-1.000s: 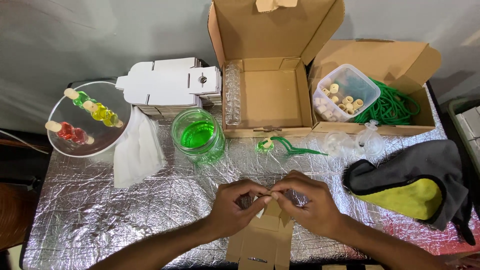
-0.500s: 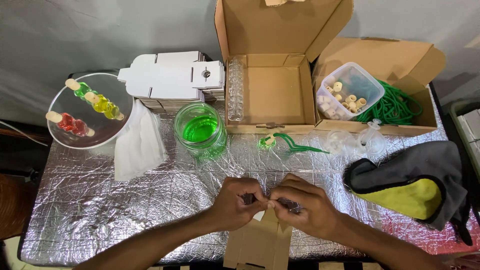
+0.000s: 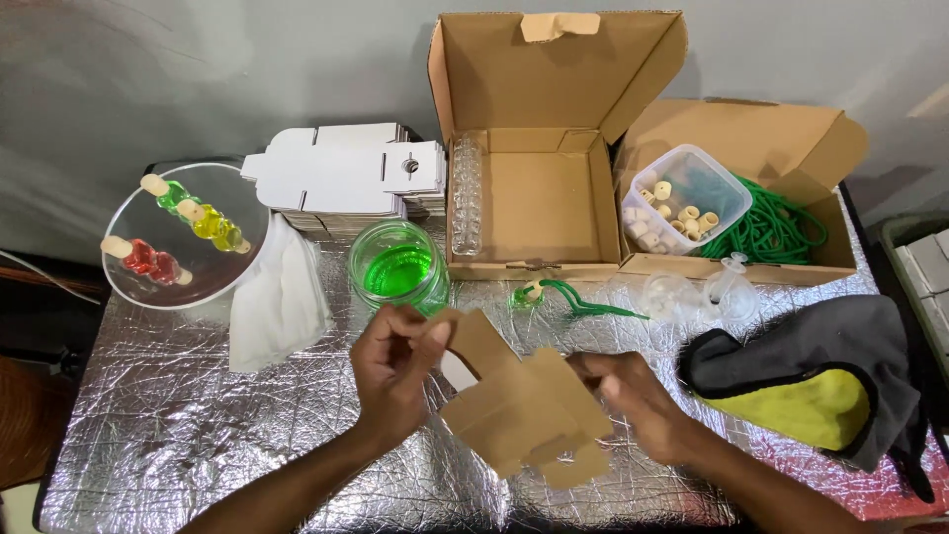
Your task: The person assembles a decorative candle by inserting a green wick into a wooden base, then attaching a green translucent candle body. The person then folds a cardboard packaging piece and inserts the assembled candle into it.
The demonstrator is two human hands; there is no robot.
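Head view: a flat brown carton blank (image 3: 519, 410) is held up over the near middle of the foil table (image 3: 178, 435), tilted, with its flaps loose. The left hand (image 3: 390, 371) pinches the blank's upper left flap between thumb and fingertips. The right hand (image 3: 638, 400) sits at the blank's right edge with its fingers curled; I cannot tell whether they grip the card or only touch it.

The blank looks light and thin, stiff along its panels but ready to fold at the score lines. It would likely crease if squeezed mid-panel, so the edges and flaps seem the best places to hold it.

Far and left of centre lies a stack of white die-cut blanks (image 3: 346, 178). Beside it, far centre, an open brown box (image 3: 539, 148) stands with its lid raised and a paper tape tab at the top. A second open brown box (image 3: 781, 168) to the right holds a clear tub (image 3: 677, 198) of small beige rings and green cord (image 3: 776, 222). A green jar (image 3: 397, 269) stands just beyond the left hand. No labels are readable.
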